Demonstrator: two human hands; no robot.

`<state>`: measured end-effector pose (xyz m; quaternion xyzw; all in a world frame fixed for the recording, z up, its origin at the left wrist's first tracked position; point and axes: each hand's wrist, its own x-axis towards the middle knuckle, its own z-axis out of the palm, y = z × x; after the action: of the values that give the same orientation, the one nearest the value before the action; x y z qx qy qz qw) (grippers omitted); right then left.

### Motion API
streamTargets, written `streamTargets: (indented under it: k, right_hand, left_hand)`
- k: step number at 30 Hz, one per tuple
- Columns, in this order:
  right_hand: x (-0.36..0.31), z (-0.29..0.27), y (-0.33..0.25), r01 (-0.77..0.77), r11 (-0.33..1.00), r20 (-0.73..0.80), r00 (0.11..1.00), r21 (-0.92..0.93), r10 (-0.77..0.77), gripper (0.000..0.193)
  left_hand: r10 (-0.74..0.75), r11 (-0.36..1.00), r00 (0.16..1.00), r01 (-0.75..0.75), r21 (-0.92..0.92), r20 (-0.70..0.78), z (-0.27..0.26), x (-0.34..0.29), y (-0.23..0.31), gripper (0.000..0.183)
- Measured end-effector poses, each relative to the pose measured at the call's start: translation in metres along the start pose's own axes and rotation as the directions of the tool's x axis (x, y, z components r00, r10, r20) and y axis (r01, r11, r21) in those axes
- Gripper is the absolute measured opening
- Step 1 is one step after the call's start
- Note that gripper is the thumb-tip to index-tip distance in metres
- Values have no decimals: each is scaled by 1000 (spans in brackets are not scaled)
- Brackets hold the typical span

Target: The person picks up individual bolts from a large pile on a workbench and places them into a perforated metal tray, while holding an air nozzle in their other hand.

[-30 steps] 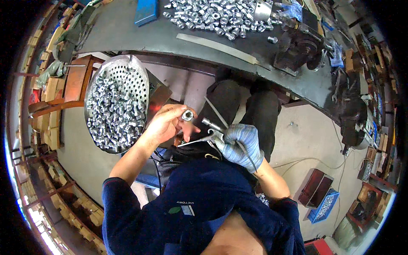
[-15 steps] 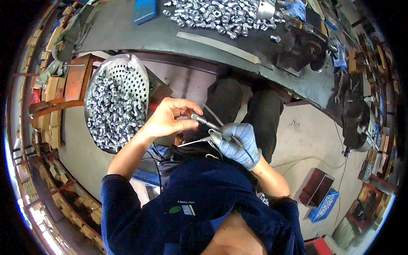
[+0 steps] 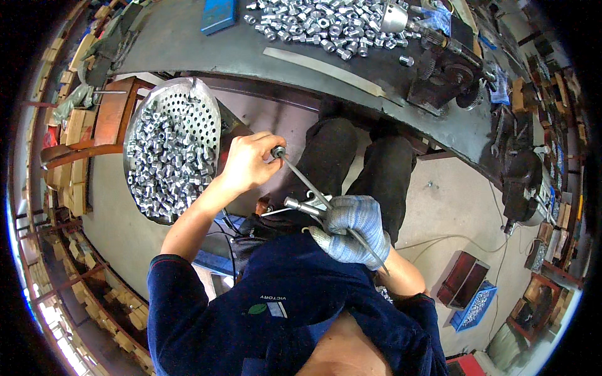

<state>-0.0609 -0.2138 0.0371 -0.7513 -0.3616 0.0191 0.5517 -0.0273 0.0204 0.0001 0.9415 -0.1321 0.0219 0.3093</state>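
Observation:
My bare left hand [image 3: 249,161] pinches a small metal nut [image 3: 278,151] at the upper tip of a thin steel rod [image 3: 305,182]. My right hand [image 3: 352,229], in a grey knit glove, grips that rod lower down together with a short metal tool [image 3: 300,205] that sticks out to the left. The rod runs diagonally from the nut down past the glove. Both hands are over my lap, in front of my dark trousers. A round perforated metal pan [image 3: 170,148] heaped with several shiny nuts stands just left of my left hand.
A dark workbench [image 3: 188,44] curves across the top with a pile of loose nuts [image 3: 326,25], a blue box [image 3: 219,14] and a dark machine [image 3: 448,72]. A wooden stool [image 3: 110,119] sits at left. A blue crate of parts [image 3: 475,305] lies on the floor at right.
My left hand has moved up and left along the rod, from close to the glove to the rod's upper tip, with the nut in its fingers. The gloved right hand has stayed put.

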Motion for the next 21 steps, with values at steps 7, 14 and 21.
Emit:
streamTargets:
  k: [7,14,21]
  right_hand:
    - [15,25,21,21,998,-65,998,-55,-25,31]
    - [13,5,18,32,939,-148,985,-342,-87,34]
    - [-9,-8,21,3,981,-241,969,-193,-50,31]
  left_hand:
    - [150,988,989,-150,-40,-3,8,6,8,21]
    - [198,980,972,-196,30,-129,8,58,-5,23]
    - [-139,743,982,19,-670,-126,-34,206,-12,39]
